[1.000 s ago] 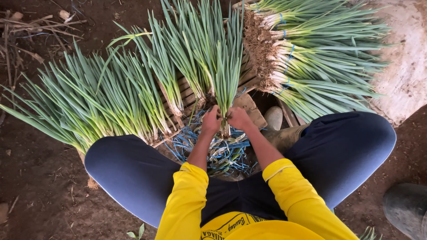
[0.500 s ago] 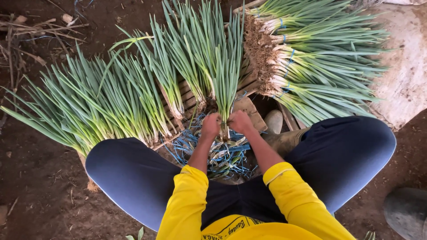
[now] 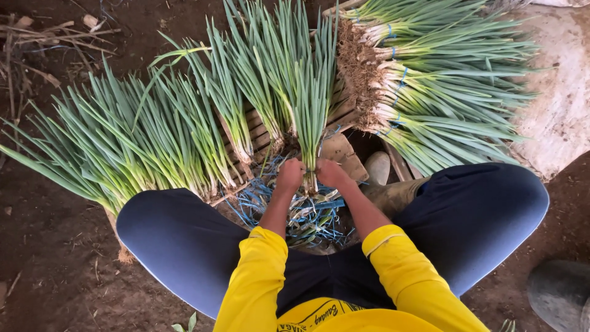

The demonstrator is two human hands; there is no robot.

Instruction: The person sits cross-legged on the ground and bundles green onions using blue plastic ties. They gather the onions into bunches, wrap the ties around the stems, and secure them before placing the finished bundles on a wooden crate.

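Observation:
A bunch of green onions (image 3: 313, 104) stands upright between my knees, leaves pointing away from me. My left hand (image 3: 290, 175) and my right hand (image 3: 332, 173) both grip its pale lower stalks, one on each side, fingers closed tight. Below my hands lies a tangle of blue ties (image 3: 307, 212) and trimmed scraps. Whether a tie is in my fingers is hidden.
Loose green onions (image 3: 135, 141) fan out on the left over a wooden slatted crate (image 3: 261, 132). Tied bundles with blue bands (image 3: 424, 80) are stacked at the upper right, roots facing left. A pale sack (image 3: 562, 86) lies far right. Dark soil surrounds; a boot (image 3: 559, 292) sits at lower right.
My hands have slid slightly lower on the bunch and stay clamped on it. Nothing else has shifted.

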